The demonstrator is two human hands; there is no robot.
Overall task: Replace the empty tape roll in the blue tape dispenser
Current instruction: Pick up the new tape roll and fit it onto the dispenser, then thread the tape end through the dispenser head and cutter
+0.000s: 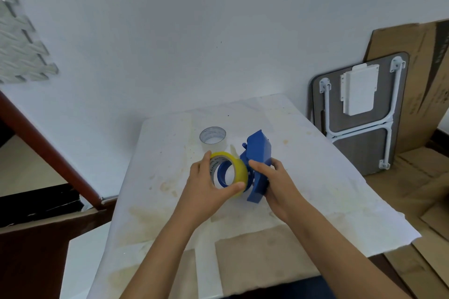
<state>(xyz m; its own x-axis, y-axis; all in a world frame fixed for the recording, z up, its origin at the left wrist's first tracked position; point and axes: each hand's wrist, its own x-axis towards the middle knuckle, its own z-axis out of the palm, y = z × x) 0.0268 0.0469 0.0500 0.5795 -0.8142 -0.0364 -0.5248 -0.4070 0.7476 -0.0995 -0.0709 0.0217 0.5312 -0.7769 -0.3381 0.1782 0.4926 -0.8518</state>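
We saw both hands of the person working above the middle of a small table (pixel 303 177), which was covered with a white, stained sheet. The left hand (pixel 206 187) was closed around a yellow tape roll (pixel 239 170): the thumb pressed on the lower edge of the roll and the fingers curved over its upper left side. The roll stood on its edge, with its open side turned toward the camera, and it sat around the round blue hub (pixel 223 173) of the blue tape dispenser (pixel 258 153). We could not tell if the roll was fully pushed onto the hub. A short loose end of tape stood up from the top of the roll, just beside the dispenser body.

The right hand (pixel 274 182) gripped the dispenser from the right side, with the fingers wrapped over its lower body and handle. The dispenser was tilted, its flat blue cover pointing up and away from the person.

Behind the hands, near the dispenser but apart from it, a nearly empty roll (pixel 212 139) with a pale core stood on the sheet. To the right of the table a folded table (pixel 359 114) leaned against the white wall (pixel 194 31), with brown cardboard (pixel 418 85) behind it and also on the floor.
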